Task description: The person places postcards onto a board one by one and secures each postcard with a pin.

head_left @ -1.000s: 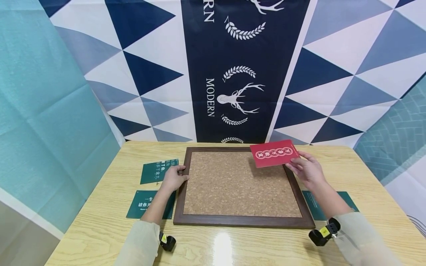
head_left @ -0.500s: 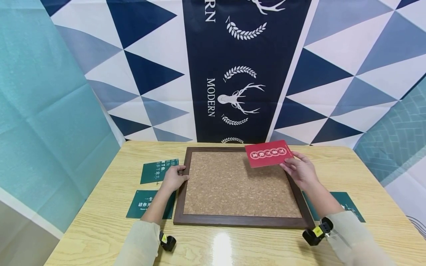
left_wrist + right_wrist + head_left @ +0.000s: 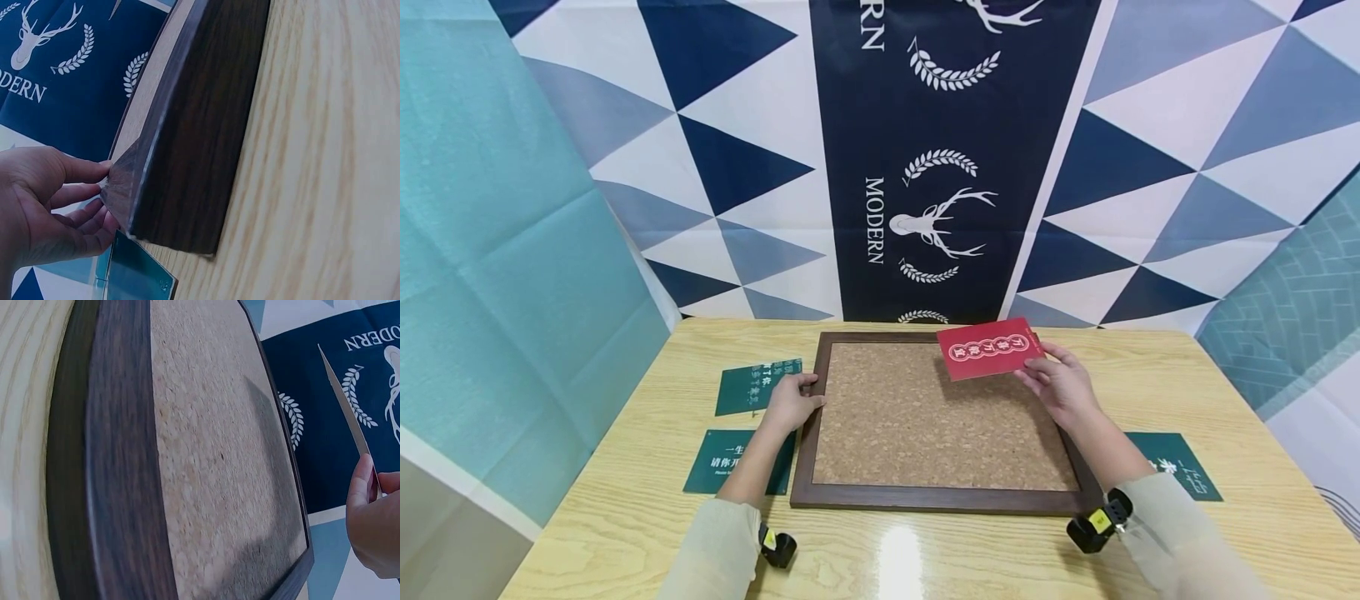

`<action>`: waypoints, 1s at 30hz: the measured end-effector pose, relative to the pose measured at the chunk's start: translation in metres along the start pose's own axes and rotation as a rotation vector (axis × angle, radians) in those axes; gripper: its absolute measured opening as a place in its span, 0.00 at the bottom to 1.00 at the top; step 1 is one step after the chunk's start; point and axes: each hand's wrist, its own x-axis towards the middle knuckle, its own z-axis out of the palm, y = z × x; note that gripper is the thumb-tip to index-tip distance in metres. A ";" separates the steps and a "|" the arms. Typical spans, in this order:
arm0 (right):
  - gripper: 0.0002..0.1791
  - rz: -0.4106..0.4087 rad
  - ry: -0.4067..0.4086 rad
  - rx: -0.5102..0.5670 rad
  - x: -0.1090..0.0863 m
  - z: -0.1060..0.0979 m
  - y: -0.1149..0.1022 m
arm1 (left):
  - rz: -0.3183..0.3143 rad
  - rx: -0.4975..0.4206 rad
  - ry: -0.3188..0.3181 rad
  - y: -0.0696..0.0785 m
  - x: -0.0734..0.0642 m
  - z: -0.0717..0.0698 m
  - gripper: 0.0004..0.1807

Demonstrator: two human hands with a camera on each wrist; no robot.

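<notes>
right hand (image 3: pixel 1062 390) pinches red card (image 3: pixel 985 348), seemingly "万喜万般宜"; left hand (image 3: pixel 789 405) grips frame (image 3: pixel 947 498); backdrop (image 3: pixel 951 125): "modern".

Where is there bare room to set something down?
The corkboard, nearer than the red card; the table in front, between the sleeves; its far-right corner, past the right hand. Crowded: left of the corkboard, with two green cards and the left hand.

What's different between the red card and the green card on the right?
The red card is held up by the right hand; the green card lies flat on the table. The red card is over the corkboard, the green card to its right. Both bear pale lettering.
</notes>
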 end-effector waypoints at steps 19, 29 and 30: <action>0.23 0.018 0.062 -0.073 0.003 0.020 0.017 | 0.005 -0.006 0.009 -0.001 -0.001 0.000 0.24; 0.19 0.012 0.070 -0.054 0.005 0.031 0.022 | 0.003 -0.003 0.004 -0.001 0.000 -0.001 0.25; 0.19 0.011 0.070 -0.050 0.005 0.031 0.023 | 0.002 -0.003 0.003 -0.001 0.000 -0.001 0.25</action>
